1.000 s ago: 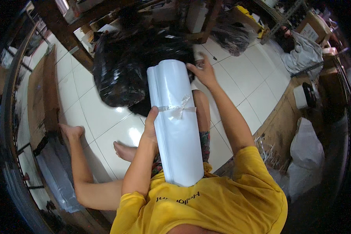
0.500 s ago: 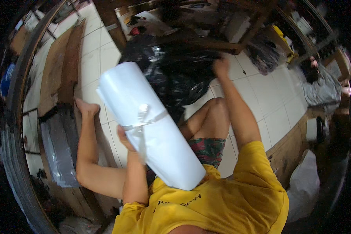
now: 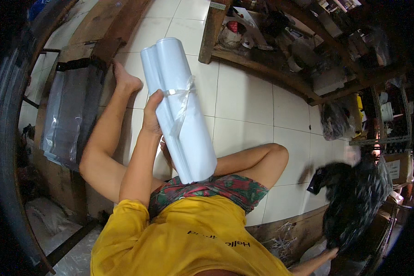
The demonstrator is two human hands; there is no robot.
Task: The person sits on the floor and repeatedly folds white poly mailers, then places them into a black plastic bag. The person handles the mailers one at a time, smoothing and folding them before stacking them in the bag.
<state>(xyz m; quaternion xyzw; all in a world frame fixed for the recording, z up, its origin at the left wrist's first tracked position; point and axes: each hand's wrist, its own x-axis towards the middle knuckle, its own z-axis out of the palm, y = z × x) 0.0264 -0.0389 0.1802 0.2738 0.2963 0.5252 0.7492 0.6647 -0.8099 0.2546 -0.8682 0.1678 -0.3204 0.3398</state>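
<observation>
My left hand (image 3: pixel 152 114) is wrapped round the side of a thick white roll of plastic sheeting (image 3: pixel 191 138). A translucent ribbon (image 3: pixel 181 102) is tied about the middle of the roll, which tilts over my lap. Far out to the right, my right hand (image 3: pixel 330 255) is at the lower edge of a crumpled black plastic bag (image 3: pixel 354 202). The bag hangs from that side, blurred by motion, and its folds hide most of my fingers.
A wooden shelf (image 3: pixel 262 76) with cluttered goods stands ahead on the tiled floor (image 3: pixel 244 92). To my left, a stack of grey plastic sheets (image 3: pixel 71 110) lies on a wooden bench (image 3: pixel 103 27). A dark plastic bundle (image 3: pixel 333 120) and a cardboard box (image 3: pixel 398 170) are at the right.
The black plastic bag has swung from the floor ahead to my far right with my right hand. My left hand keeps the white roll, now more upright. The view has turned.
</observation>
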